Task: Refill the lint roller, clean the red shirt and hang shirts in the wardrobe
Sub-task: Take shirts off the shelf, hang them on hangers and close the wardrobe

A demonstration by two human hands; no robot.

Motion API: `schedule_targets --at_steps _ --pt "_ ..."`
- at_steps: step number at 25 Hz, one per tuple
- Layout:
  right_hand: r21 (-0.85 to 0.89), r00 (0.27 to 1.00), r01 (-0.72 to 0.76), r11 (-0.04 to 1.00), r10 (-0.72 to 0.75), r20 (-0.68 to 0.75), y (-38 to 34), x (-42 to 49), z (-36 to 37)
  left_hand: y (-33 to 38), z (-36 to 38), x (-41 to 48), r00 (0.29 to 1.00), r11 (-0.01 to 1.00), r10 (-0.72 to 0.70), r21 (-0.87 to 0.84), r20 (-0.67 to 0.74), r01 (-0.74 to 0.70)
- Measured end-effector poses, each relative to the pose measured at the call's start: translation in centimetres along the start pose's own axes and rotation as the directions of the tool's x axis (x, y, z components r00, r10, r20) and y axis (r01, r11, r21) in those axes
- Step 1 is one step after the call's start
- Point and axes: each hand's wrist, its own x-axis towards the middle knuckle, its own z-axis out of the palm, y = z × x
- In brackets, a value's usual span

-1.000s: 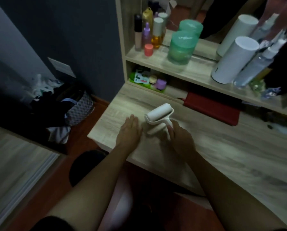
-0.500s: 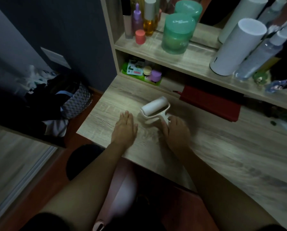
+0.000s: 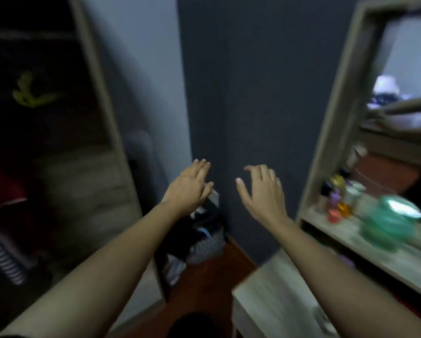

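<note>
Head view: lifting left hand [image 3: 188, 189] and right hand [image 3: 263, 191] off lint roller, both empty and spread, turning to wardrobe [image 3: 70, 181] leftward of them.

Ahead: dark wall [image 3: 253, 93] blocks.
Left: wardrobe [image 3: 102, 118] interior open, clothes [image 3: 2, 252] hanging inside.
Right: dressing-table frame [image 3: 339, 106], crowded bottles [image 3: 339, 191].

Dim, bluish light; heavy motion blur smears the shelf [image 3: 365, 237] right of the fingers [image 3: 263, 174]; wardrobe [image 3: 46, 142] interior left is near-black.
</note>
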Motion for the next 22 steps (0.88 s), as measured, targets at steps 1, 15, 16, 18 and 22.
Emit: schedule_targets --at_steps 1,15,16,18,22 --pt "0.02 0.998 0.066 0.998 -0.065 -0.027 -3.9 3.4 0.0 -2.9 -4.1 0.2 0.997 0.998 -0.004 0.06 -0.071 0.009" --pt "0.073 0.771 0.529 0.845 -0.444 -0.457 -46.6 26.2 -1.8 -32.6 -40.5 -7.5 0.885 0.765 0.126 0.612 -0.448 0.201" --pt "0.062 0.755 0.541 0.839 -0.452 -0.475 -48.1 27.1 -1.7 -34.0 -41.8 -7.7 0.882 0.742 0.12 0.631 -0.456 0.225" --pt "0.015 0.715 0.567 0.823 -0.483 -0.506 -50.4 29.3 -1.6 -36.6 -44.1 -7.4 0.873 0.702 0.13 0.665 -0.47 0.254" --pt "-0.095 0.646 0.63 0.771 -0.587 -0.488 -53.1 33.8 -0.8 -40.4 -47.7 -5.8 0.864 0.65 0.133 0.701 -0.485 0.293"
